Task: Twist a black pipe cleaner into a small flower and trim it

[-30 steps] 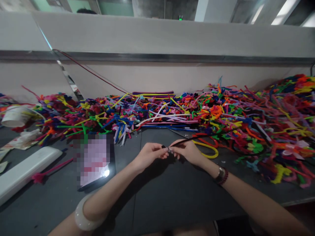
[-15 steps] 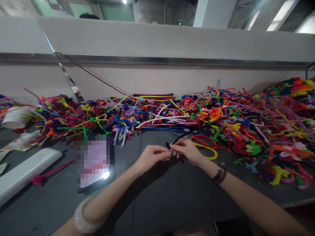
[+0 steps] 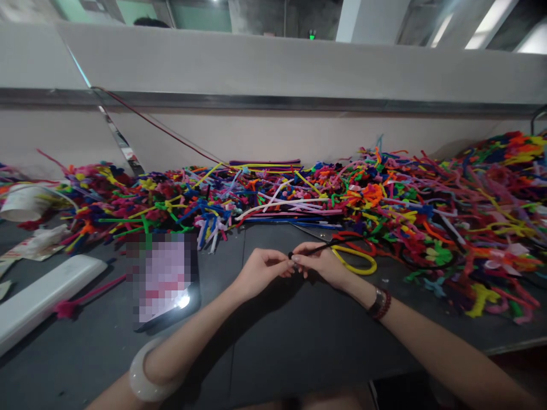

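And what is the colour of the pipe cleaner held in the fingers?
Black; the pipe cleaner shows best in the head view, by the right hand.

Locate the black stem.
In the head view, right of centre, the black stem runs from the right hand rightward past the yellow loop.

1 black stem (image 3: 331, 244), thin and fuzzy-looking, is held above the desk (image 3: 273, 341), well in from its near edge. A small dark tip is pinched between the fingertips of the left hand (image 3: 262, 272) and right hand (image 3: 328, 266); its exact form is hidden by the fingers. Past the right hand the length is extended rightward, slightly bowed; the far end cannot be made out.
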`<state>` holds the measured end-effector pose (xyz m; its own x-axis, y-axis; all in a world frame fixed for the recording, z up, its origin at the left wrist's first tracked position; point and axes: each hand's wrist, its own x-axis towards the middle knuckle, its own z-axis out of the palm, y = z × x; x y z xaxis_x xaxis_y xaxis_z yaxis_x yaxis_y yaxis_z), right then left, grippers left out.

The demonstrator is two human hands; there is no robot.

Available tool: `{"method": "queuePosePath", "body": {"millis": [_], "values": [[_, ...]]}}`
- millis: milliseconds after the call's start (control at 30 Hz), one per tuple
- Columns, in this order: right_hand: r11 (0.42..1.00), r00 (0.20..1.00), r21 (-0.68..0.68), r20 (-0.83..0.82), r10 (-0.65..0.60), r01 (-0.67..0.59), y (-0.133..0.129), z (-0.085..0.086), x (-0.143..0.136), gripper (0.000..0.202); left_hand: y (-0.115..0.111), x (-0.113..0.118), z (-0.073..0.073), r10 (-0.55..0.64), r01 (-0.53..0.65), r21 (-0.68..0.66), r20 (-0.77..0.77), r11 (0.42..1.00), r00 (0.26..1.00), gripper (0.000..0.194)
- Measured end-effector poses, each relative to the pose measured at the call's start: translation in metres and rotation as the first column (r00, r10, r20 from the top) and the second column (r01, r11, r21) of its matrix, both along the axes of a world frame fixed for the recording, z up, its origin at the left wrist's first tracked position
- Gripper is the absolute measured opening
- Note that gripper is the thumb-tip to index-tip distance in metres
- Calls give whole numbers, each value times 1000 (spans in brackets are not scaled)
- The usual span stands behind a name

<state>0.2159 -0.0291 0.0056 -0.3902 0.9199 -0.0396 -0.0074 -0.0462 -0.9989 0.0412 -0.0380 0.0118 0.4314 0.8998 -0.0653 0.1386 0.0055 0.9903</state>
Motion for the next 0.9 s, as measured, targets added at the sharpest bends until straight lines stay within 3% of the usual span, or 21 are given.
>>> {"method": "queuePosePath", "body": {"millis": [167, 467, 700, 900], "values": [[999, 994, 40, 101, -33, 29, -3, 3, -2, 20, -2, 1, 2, -17, 18, 10, -59, 1000, 998, 25], [989, 996, -141, -81, 33, -44, 1, -7, -2, 20, -5, 1, 2, -33, 36, 52, -67, 998, 997, 24], [993, 993, -107, -111, 38, -50, 4, -9, 1, 20, 3, 0, 1, 3, 2, -69, 84, 998, 996, 27], [983, 985, -164, -164, 54, -82, 5, -9, 2, 22, 4, -1, 1, 44, -22, -153, 145, 988, 988, 21]]}}
